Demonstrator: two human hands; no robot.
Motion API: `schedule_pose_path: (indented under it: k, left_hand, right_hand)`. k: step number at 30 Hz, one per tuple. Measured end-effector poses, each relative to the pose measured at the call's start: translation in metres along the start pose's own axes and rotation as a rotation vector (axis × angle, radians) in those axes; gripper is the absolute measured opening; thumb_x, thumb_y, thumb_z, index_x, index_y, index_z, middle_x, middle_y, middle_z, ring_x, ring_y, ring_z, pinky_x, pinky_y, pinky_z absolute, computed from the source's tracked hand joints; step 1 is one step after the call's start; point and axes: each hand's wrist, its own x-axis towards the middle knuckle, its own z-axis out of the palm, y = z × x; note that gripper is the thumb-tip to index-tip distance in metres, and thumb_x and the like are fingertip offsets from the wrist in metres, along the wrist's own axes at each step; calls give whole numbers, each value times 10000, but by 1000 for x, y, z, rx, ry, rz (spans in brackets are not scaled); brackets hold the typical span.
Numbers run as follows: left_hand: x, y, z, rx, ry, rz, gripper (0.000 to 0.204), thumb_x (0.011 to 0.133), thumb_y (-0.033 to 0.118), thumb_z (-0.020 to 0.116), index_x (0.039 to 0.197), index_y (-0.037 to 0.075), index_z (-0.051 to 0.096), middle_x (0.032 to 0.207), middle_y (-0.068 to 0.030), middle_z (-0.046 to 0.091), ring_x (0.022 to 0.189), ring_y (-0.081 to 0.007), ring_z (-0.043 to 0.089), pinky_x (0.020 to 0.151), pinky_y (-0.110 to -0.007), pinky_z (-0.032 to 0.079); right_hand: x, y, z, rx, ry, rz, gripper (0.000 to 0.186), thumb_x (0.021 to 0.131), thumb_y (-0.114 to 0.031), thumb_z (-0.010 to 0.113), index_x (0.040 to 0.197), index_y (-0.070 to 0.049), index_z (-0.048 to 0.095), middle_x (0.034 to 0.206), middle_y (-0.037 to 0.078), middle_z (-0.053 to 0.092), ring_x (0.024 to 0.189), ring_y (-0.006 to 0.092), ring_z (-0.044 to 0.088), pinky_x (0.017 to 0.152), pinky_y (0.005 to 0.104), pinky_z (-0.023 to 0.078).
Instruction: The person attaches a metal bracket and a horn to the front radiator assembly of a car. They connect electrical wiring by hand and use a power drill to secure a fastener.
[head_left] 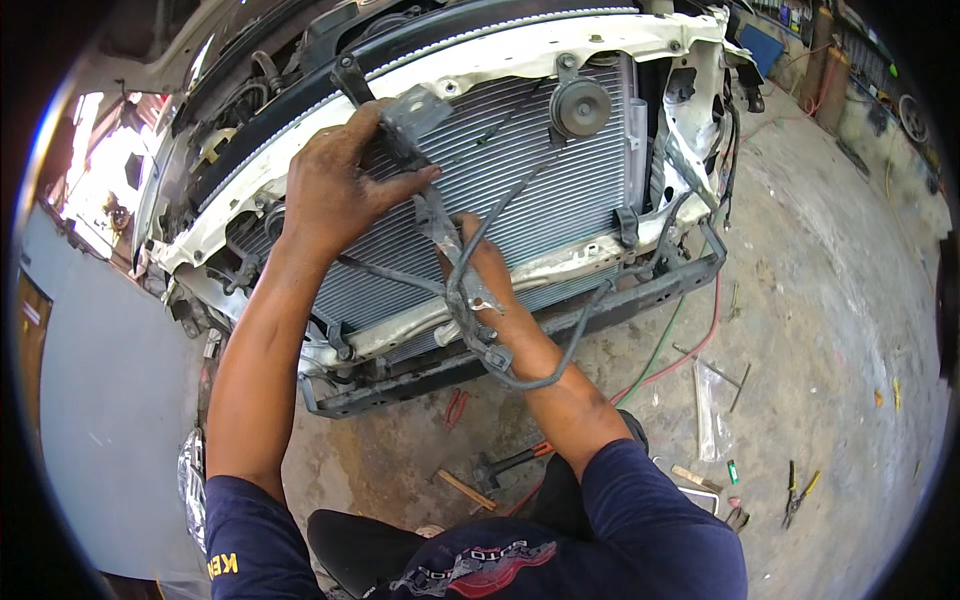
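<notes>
Both hands (340, 190) on center bracket (430, 190)

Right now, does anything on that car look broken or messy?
Yes. The car's front is stripped bare, leaving the radiator uncovered. Both hands hold a loose metal bracket tilted across it, with a black cable dangling below. A hammer and pliers lie scattered on the floor.
</notes>
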Motion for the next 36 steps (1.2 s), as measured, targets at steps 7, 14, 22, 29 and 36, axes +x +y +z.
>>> schedule_pose_path:
  k: [7,14,22,29,36]
  left_hand:
    - [0,-13,4,40,43,202,698,720,441,989,1255,70,738,880,-71,722,748,-198,663,687,-365,551]
    - [2,-26,6,16,80,311,685,724,472,976,1233,88,723,850,-78,693,760,-210,675,688,-374,543]
    - [6,-28,2,50,84,346,709,720,468,975,1264,98,710,874,-103,710,791,-231,705,721,-387,561]
    - [3,-21,-2,0,52,287,625,775,403,956,1237,77,690,880,-115,741,754,-251,721,695,-371,566]
    - [19,-10,-11,69,55,290,623,763,380,955,1236,73,688,914,-150,764,843,-299,773,771,-413,604]
  right_hand:
    - [-65,60,10,-900,513,-487,792,839,-102,829,1530,-3,456,1466,319,486,1345,472,475,1108,533,457]
    - [-187,45,60,-664,-420,-77,565,888,-151,771,1382,53,587,1166,232,692,1201,430,659,1080,514,498]
    - [-174,-68,37,-661,373,-518,348,880,-99,768,1177,35,643,1164,218,671,1061,451,660,976,505,523]
    - [-193,-63,47,-570,389,-588,441,864,-101,778,1242,42,600,1213,229,634,1136,416,606,956,489,498]
    - [-117,-157,-14,-999,71,-582,468,807,-129,844,1216,-24,642,1168,165,629,1033,394,639,881,462,533]
